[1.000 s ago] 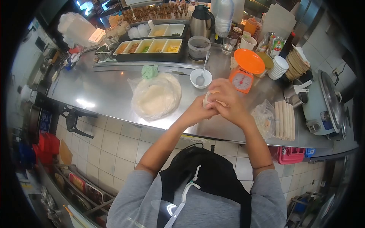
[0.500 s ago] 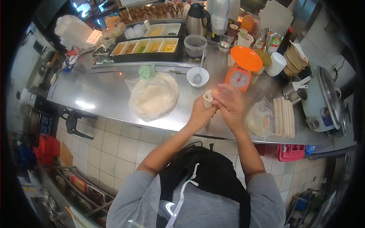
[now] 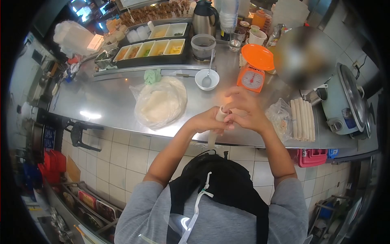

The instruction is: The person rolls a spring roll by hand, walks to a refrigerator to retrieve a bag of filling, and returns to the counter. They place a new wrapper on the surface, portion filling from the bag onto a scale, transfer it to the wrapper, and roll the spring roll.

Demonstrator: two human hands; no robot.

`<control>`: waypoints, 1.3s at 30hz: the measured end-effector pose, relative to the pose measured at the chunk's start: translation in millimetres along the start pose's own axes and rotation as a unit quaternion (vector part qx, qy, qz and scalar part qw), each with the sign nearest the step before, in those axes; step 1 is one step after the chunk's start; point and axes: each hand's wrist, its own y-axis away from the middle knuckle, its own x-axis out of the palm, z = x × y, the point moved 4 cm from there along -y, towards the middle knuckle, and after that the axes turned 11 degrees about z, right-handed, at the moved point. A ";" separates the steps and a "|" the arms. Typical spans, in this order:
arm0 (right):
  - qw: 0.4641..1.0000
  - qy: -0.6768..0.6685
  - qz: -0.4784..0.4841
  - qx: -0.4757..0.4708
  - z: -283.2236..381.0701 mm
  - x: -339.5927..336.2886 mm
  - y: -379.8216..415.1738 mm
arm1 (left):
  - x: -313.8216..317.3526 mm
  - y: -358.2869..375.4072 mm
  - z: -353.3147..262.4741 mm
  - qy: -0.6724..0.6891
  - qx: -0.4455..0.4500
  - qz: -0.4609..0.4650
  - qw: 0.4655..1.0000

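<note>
A pale rolled wrapper (image 3: 221, 115), tube-shaped, stands nearly upright in front of my body. My left hand (image 3: 204, 120) is closed around it, and its pale lower part shows below the fingers. At the upper end, the thumb and a finger of my right hand (image 3: 248, 113) pinch the wrapper's edge while other fingers arch above. To the left on the counter lies a stack of round white wrappers (image 3: 162, 103) in a plastic bag. Several finished rolls (image 3: 302, 120) lie side by side at the right, beside a clear bag with pale contents (image 3: 280, 118).
Beyond my hands are a white bowl with a spoon (image 3: 207, 79) and an orange scale (image 3: 250, 79). Trays of fillings (image 3: 150, 50), a lidded tub (image 3: 203, 46) and a steel jug (image 3: 204, 20) line the back. A large cooker (image 3: 345, 101) stands right. The steel counter's (image 3: 97, 99) front edge is near.
My left hand has turned, and the roll's lower part now shows beneath it. My right hand has shifted slightly, its fingers arching over the roll's upper end. The view has moved a little.
</note>
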 end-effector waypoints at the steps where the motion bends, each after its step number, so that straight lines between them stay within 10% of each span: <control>1: 0.999 -0.033 -0.012 -0.007 -1.1 0.7 0.8 | 1.1 1.3 1.5 0.047 -0.007 0.043 0.998; 14: 0.952 -0.234 -0.198 -0.006 -4.1 22.6 17.9 | 13.8 -2.5 0.1 0.300 0.014 0.367 0.880; 24: 0.997 -0.033 0.054 -0.037 16.4 -8.9 14.8 | 22.1 -13.1 9.1 0.330 -0.005 0.419 0.846; 27: 0.998 -0.045 -0.026 -0.023 -1.1 -6.8 40.5 | 16.7 -21.4 8.2 0.335 -0.023 0.378 0.863; 30: 0.884 -0.384 -0.247 0.104 -24.2 34.0 78.3 | 8.6 -45.9 9.5 0.297 -0.045 0.258 0.918; 32: 0.702 -0.589 -0.364 0.166 -32.7 72.2 102.0 | 2.2 -63.1 5.4 0.188 -0.059 -0.102 0.975; 39: 0.707 -0.526 -0.426 0.204 -38.4 26.7 178.4 | 55.1 -122.1 -22.1 -0.042 0.081 -0.121 0.988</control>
